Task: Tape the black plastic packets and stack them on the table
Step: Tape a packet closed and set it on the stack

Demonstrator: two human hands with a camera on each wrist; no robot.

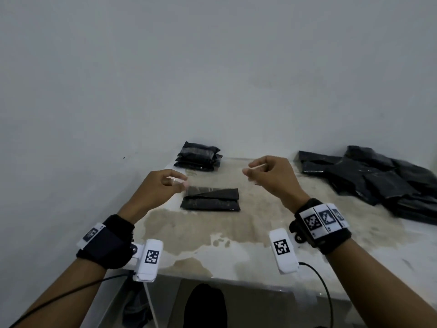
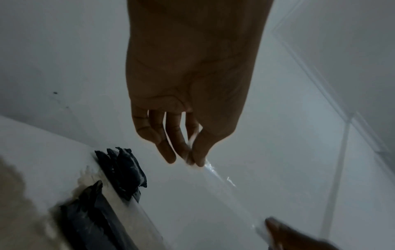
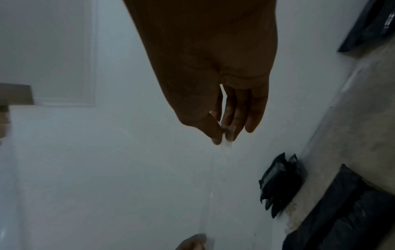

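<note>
We note a black padded band on each wrist [image 1: 106, 242], each fitted with white tags printed in black square-code patterns (three side by side on the right band [image 1: 324, 218]). White-wrapped camera units [image 1: 149, 259] hang beneath both wrists, each trailing a thin black cable [image 1: 324, 287]. Both forearms are bare.

packets [image 1: 211, 199]: black glossy plastic | tape [image 2: 220, 177]: clear shiny | table [image 1: 236, 235]: matt, worn

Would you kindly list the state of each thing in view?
left hand: pinches one tape end
right hand: pinches the other end
clear tape strip: stretched between the hands, above the table
folded packet: flat on table, untaped
taped stack: piled
loose packets: heaped
</note>
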